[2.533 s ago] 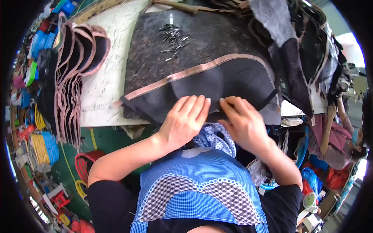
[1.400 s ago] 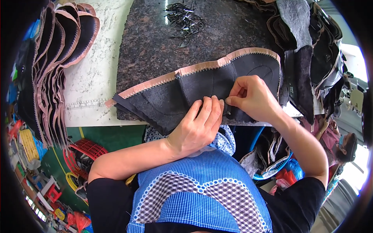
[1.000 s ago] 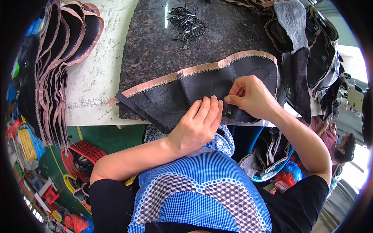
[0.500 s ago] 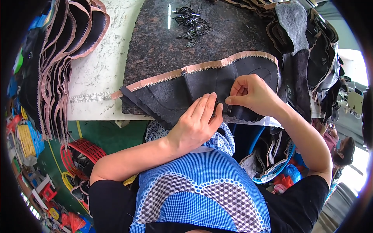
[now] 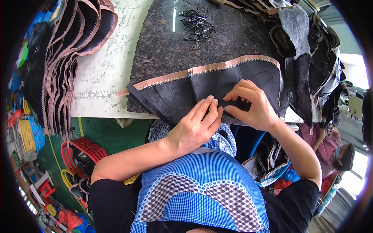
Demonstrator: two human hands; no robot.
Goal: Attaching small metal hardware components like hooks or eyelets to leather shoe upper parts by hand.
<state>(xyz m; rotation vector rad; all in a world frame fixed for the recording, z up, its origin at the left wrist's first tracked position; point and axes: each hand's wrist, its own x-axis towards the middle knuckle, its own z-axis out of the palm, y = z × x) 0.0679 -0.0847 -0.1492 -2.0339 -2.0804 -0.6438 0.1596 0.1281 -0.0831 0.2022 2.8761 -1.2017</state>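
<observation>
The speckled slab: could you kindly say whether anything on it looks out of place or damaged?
No damage stands out. The small black curled pieces lie in a loose, tangled heap on the slab. The black pink-edged panel lies aslant, its edge overhanging the slab by the left hand.

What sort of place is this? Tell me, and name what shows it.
Probably a workshop for stitched goods: a zigzag-stitched black piece lies at the table's near edge, similar pink-edged pieces are stacked at the left, and small dark parts are piled on a stone-like slab.
</observation>
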